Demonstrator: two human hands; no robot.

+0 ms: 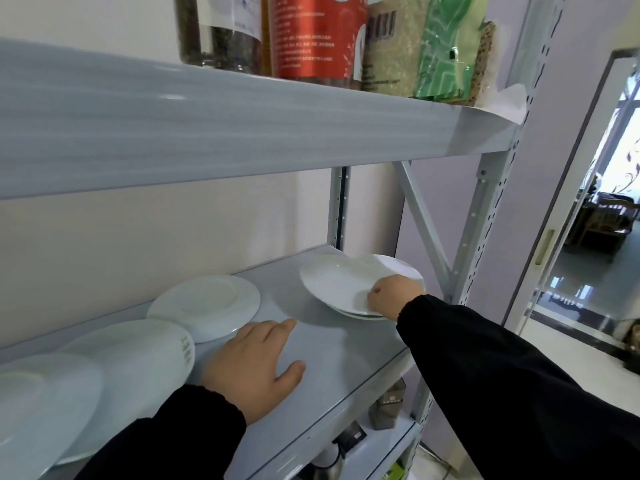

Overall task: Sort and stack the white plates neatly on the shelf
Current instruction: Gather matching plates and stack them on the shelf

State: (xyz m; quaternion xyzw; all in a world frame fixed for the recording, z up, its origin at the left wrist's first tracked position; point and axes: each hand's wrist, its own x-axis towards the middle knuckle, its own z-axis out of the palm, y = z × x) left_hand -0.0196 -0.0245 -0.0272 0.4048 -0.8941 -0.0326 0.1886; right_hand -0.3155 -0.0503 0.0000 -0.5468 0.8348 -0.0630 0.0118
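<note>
Several white plates lie on the grey middle shelf (pixel 332 344). At the right end a small stack of plates (pixel 341 284) sits near the upright; my right hand (pixel 393 294) grips the near rim of its top plate. A single plate (pixel 207 303) lies upside down left of centre. My left hand (pixel 254 365) rests flat on the shelf with fingers spread, its fingertips beside that plate's near edge. Further left, a larger upturned plate (pixel 135 368) with printed marks overlaps another plate (pixel 41 410) at the frame's left edge.
The shelf above (pixel 242 133) overhangs low and carries a jar, a red canister (pixel 317 32) and bagged goods. A diagonal brace (pixel 424 220) and perforated upright close the right end. Packets and a bottle stand on the lower shelf (pixel 384 407). A doorway opens at right.
</note>
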